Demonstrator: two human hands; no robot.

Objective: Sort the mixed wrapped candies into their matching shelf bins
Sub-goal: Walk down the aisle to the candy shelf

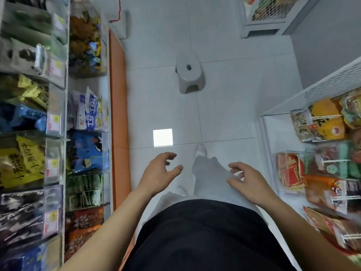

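Wrapped candies (pixel 86 151) fill the clear shelf bins (pixel 56 151) on the left, blue beside green; left hand (pixel 159 171) and right hand (pixel 248 182) hover mid-aisle, each grip loosely apart, empty; orange packets (pixel 324 118) sit in the right-hand wire basket (pixel 332 83).

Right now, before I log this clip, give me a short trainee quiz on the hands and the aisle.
1. True or false: the left hand holds a wrapped candy.
2. What stands on the floor ahead? A) grey stool B) cardboard box C) bucket
3. Fill in: the clear bins are on the person's ____ side.
Key: 1 false, both it and the right hand are empty; 2 A; 3 left.
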